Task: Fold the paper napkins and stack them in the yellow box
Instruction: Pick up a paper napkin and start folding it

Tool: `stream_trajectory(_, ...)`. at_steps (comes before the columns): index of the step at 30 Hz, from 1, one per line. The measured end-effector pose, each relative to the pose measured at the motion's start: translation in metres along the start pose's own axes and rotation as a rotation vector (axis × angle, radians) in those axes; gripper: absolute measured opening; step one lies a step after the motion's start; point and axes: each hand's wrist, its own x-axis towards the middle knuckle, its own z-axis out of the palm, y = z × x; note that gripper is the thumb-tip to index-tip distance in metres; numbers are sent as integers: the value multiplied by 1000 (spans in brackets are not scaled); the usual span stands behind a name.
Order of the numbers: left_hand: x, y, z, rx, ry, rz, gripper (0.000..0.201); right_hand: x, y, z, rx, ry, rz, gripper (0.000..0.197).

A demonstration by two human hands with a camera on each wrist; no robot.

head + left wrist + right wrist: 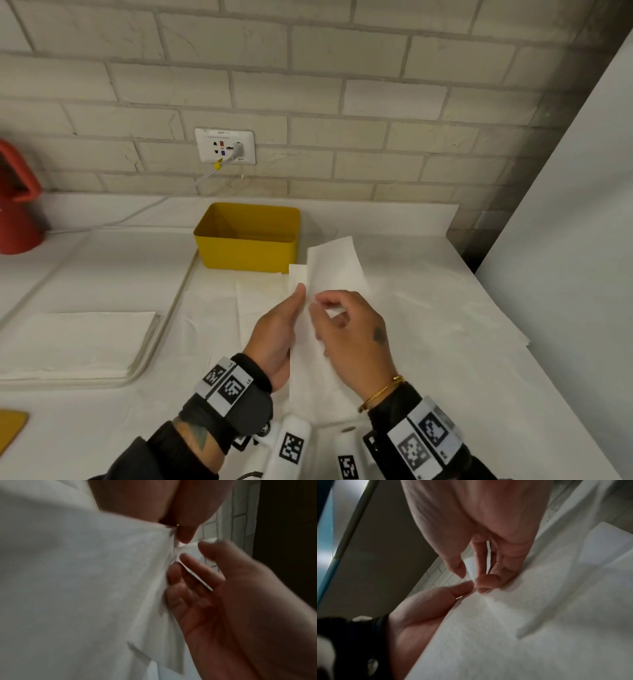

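Note:
A white paper napkin [334, 265], folded into a long strip, is held above the table between both hands. My left hand [291, 315] grips its left edge with the thumb on top. My right hand [329, 305] pinches the same strip from the right with curled fingers. The far end of the strip curls up beside the yellow box [246, 240], which stands open near the wall. In the left wrist view the napkin [85, 588] fills the left side, and the right hand's fingers [187, 582] touch its edge. In the right wrist view both hands meet at the napkin's [522, 615] edge.
A stack of flat napkins [75, 342] lies on a tray at the left. Another flat napkin [260, 298] lies on the table under the hands. A red object [17, 212] stands far left. A cable [164, 202] runs from the wall socket. A white panel [565, 240] borders the right.

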Motion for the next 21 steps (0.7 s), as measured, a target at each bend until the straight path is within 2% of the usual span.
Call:
stream_trajectory(3, 1, -3, -11, 43, -23, 4, 45, 3, -2, -10, 115, -34, 100, 14)
stream_trajectory(5, 1, -6, -15, 79, -30, 7, 48, 9, -1, -19, 100, 37, 97, 15)
stream_trajectory(7, 2, -7, -18, 97, -42, -1, 49, 19, 3, -30, 28, 130, 140, 26)
stream_trajectory(9, 2, -7, -20, 112, -59, -11, 47, 29, 4, -41, 95, 82, 281, 37)
stream_trajectory(11, 0, -5, -19, 118, -69, -17, 44, 33, 9, -45, 259, 21, 380, 30)
stream_trajectory(14, -1, -3, -17, 93, -56, -24, 37, 31, 16, -45, 341, 131, 312, 13)
stream_trajectory(17, -1, 1, -21, 21, 2, -31, 36, 28, 18, -50, 456, 249, 251, 7)
stream_trajectory(19, 0, 5, -25, -13, 38, -13, 35, 29, 14, -57, 511, 240, 231, 8)
stream_trajectory(21, 1, 8, -30, -39, 64, 17, 34, 28, 7, -65, 523, 154, 200, 8)
